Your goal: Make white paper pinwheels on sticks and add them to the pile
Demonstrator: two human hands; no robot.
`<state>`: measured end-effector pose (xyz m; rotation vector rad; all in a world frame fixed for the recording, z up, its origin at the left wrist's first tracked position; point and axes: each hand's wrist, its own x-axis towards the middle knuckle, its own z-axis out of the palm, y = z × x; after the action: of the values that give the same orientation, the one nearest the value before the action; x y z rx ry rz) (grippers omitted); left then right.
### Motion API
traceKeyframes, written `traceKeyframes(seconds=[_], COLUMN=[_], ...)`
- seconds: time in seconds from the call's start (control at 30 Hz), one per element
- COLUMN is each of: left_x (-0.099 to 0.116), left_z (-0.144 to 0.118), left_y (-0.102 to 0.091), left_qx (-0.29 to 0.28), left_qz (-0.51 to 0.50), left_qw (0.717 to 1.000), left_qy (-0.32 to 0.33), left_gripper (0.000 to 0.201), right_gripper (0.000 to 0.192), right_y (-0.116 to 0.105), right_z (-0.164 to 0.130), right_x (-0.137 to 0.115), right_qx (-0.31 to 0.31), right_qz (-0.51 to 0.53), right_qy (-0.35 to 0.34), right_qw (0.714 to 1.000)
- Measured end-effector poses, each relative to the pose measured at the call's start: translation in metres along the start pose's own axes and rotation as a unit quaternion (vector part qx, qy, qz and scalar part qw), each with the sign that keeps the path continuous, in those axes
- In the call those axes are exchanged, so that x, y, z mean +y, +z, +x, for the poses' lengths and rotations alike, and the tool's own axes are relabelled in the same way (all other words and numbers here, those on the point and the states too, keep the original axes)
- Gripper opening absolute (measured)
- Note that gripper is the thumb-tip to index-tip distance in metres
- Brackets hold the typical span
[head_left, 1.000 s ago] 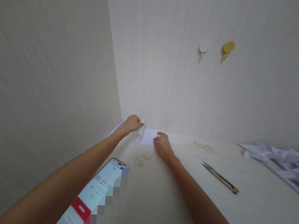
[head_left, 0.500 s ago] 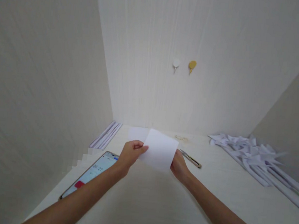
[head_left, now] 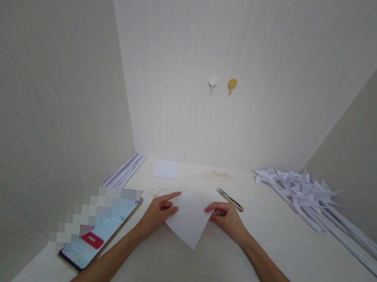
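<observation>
A square sheet of white paper (head_left: 189, 222) is turned corner-down between my hands, low over the table. My left hand (head_left: 160, 212) grips its left edge, thumb on top and index finger stretched along the upper side. My right hand (head_left: 227, 218) pinches the right edge between thumb and fingers. Just beyond my right hand lie thread snips (head_left: 231, 199) with a gold-coloured handle and pointed blades. More white paper (head_left: 166, 169) rests flat near the back wall.
At the left, a phone (head_left: 107, 226) with a lit screen lies beside my forearm, partly blurred out. Rolled white paper sticks (head_left: 125, 170) lie behind it. Paper pinwheels (head_left: 301, 188) on sticks are heaped at the right. A white hook (head_left: 212, 81) and a yellow hook (head_left: 232, 85) hang on the wall.
Both hands have brought the sheet down and nearer to me, and it is now turned with a corner toward me. The view has shifted slightly.
</observation>
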<state>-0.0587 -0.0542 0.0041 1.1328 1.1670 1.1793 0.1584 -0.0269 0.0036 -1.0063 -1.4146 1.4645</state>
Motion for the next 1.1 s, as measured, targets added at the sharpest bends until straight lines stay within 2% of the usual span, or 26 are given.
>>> traceKeyframes(seconds=[0.13, 0.23, 0.33, 0.4, 0.47, 0.6, 0.67, 0.8, 0.93, 1.1], left_x=[0.004, 0.007, 0.008, 0.007, 0.006, 0.009, 0.011, 0.009, 0.000, 0.000], left_z=[0.000, -0.001, -0.002, -0.001, 0.000, -0.001, -0.002, -0.004, 0.000, 0.003], left_y=[-0.006, -0.010, -0.011, -0.010, -0.006, 0.001, 0.003, 0.002, -0.001, 0.002], left_qx=[-0.062, -0.126, -0.146, -0.122, -0.075, -0.013, -0.008, -0.006, 0.007, 0.014], left_qz=[-0.028, -0.054, -0.052, -0.031, -0.005, 0.016, 0.026, 0.024, -0.035, -0.091], left_qw=[0.997, 0.991, 0.988, 0.992, 0.997, 0.999, 0.999, 0.999, 0.999, 0.996], left_qy=[-0.026, -0.003, 0.011, 0.000, 0.003, 0.030, 0.033, 0.020, 0.003, -0.001], left_gripper=[0.039, 0.031, 0.032, 0.033, 0.031, 0.013, 0.013, 0.024, 0.027, 0.027], right_gripper=[0.010, 0.010, 0.009, 0.009, 0.010, 0.009, 0.010, 0.010, 0.016, 0.022], right_y=[-0.002, -0.003, -0.002, -0.001, 0.000, 0.000, -0.001, -0.003, 0.001, 0.009], right_z=[0.003, 0.004, 0.004, 0.004, 0.004, 0.004, 0.003, 0.004, 0.004, 0.002], right_x=[-0.001, -0.002, -0.004, -0.005, -0.006, -0.005, -0.004, -0.003, -0.005, -0.002], right_qx=[0.013, 0.038, 0.062, 0.078, 0.080, 0.068, 0.070, 0.073, 0.063, 0.102], right_qz=[0.005, 0.002, -0.007, -0.009, -0.012, -0.033, -0.041, -0.049, -0.048, 0.016], right_qy=[0.011, 0.010, 0.009, 0.009, 0.009, 0.000, -0.008, -0.018, -0.013, -0.002], right_qw=[1.000, 0.999, 0.998, 0.997, 0.997, 0.997, 0.997, 0.996, 0.997, 0.995])
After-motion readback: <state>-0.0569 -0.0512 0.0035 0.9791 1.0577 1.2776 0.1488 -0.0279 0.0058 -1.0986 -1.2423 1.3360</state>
